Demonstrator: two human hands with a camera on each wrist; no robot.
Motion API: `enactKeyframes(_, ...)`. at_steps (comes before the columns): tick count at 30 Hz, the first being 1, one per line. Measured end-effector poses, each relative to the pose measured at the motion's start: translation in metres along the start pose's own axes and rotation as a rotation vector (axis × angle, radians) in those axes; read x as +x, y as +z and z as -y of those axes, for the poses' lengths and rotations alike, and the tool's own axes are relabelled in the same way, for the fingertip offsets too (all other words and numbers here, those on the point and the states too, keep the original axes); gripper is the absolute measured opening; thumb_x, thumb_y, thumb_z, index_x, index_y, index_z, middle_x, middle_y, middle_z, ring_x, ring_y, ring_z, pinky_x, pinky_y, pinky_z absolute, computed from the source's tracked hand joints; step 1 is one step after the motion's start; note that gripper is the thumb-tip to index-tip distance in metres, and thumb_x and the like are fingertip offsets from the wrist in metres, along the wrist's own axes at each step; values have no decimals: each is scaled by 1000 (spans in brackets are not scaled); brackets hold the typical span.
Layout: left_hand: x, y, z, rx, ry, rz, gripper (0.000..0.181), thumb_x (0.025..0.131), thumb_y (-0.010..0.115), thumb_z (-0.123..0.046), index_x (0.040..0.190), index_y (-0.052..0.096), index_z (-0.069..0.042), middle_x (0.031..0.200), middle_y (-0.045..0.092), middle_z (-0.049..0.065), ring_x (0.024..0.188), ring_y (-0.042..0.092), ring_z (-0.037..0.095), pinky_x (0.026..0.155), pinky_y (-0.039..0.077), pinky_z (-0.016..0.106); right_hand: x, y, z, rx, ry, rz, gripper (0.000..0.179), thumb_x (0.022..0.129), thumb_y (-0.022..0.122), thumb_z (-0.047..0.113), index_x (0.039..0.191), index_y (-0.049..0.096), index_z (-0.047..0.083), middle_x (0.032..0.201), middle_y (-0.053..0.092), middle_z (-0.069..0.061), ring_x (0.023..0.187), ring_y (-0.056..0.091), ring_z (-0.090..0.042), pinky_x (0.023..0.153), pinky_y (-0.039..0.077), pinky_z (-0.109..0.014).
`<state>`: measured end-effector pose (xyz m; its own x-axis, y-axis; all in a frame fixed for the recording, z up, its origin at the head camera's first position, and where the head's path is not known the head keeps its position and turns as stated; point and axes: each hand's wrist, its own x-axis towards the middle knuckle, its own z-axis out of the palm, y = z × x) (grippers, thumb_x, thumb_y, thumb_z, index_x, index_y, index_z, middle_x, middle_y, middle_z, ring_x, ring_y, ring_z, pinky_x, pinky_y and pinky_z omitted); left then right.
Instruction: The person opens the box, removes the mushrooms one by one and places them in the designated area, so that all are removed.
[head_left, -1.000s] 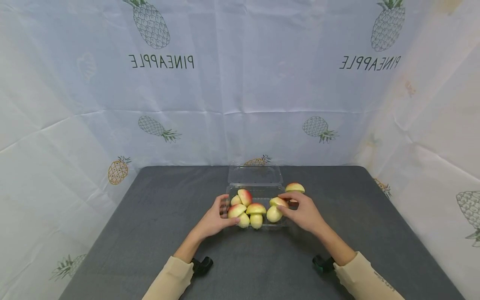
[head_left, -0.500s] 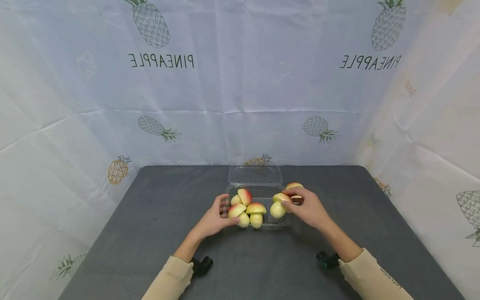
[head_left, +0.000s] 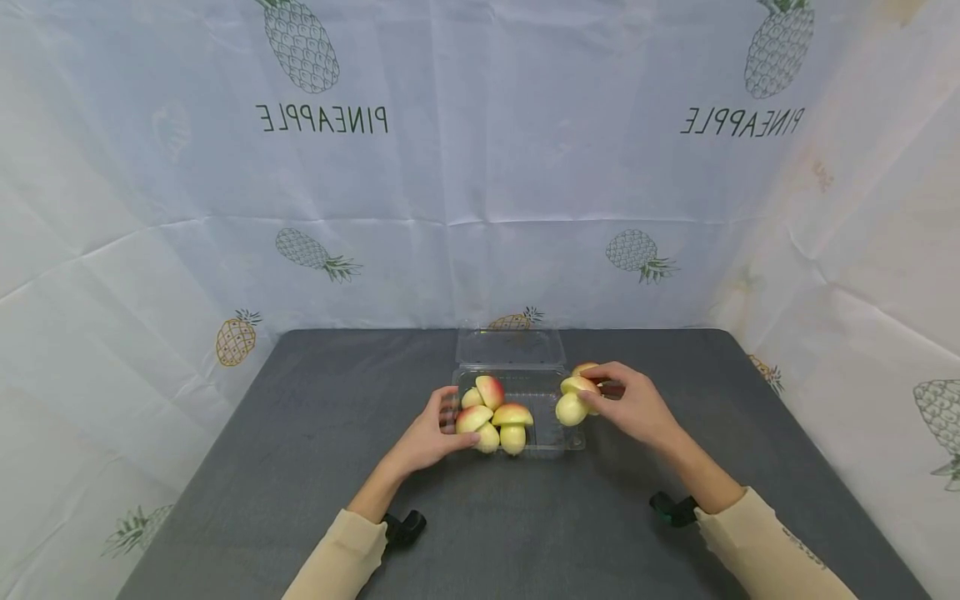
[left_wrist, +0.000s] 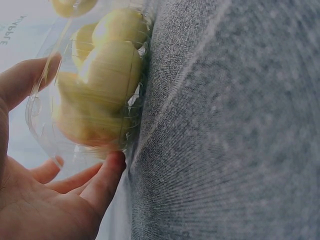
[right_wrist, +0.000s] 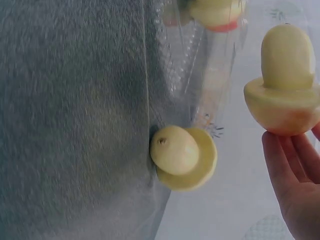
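Note:
A clear plastic clamshell box (head_left: 546,435) stands on the table with its lid (head_left: 510,347) folded back. Several mushrooms (head_left: 513,421) with yellow stems and red-tinged caps fill its left part. My left hand (head_left: 423,437) holds the box's left end, the thumb on the rim and the fingers along the end wall, as the left wrist view also shows. Over the box's right edge, my right hand (head_left: 633,408) pinches another mushroom (right_wrist: 286,82) by its cap, stem pointing away from the palm. One more mushroom (right_wrist: 175,152) lies on the table outside the box, partly hidden by the right hand in the head view.
The dark grey tabletop (head_left: 495,533) extends around the box. A white curtain (head_left: 510,183) with pineapple prints hangs behind the table and at both sides.
My right hand has moved right and slightly away from me, carrying the pinched mushroom from inside the box to over its right edge. The left hand and box have stayed in place.

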<state>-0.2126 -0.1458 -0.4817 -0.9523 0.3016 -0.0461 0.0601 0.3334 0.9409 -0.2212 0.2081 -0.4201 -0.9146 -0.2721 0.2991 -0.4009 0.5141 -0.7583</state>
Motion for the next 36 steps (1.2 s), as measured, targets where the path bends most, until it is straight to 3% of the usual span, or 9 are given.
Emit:
enactKeyframes(7,0,0,0,11,8,-1,93,89,81,-30,159,24,-8,154,39,22,136,47,39,104,48,53,4,-13,-2,-35,4,-3,35,96,75,24,125,69,5,119,67,-11,106,65,-29,92,56,-49)
enactKeyframes(23,0,0,0,1,2,-3,93,89,82,-29,159,24,-8,153,40,23,136,47,39,104,48,53,7,-41,-13,-44,79,-28,41,98,71,28,130,66,2,125,63,-18,110,65,-40,84,60,-32)
enactKeyframes(31,-1,0,0,1,-1,-4,93,89,82,-29,159,25,-8,153,40,23,136,47,39,104,48,53,9,-51,-28,-76,90,-38,43,100,69,31,132,64,2,127,62,-18,113,63,-39,83,53,-14)
enactKeyframes(36,0,0,-1,13,-3,-6,93,89,82,-31,159,24,-8,153,40,22,137,47,38,105,46,53,11,-57,-40,-93,98,-40,45,100,68,32,134,63,1,128,62,-20,114,62,-41,81,54,-17)
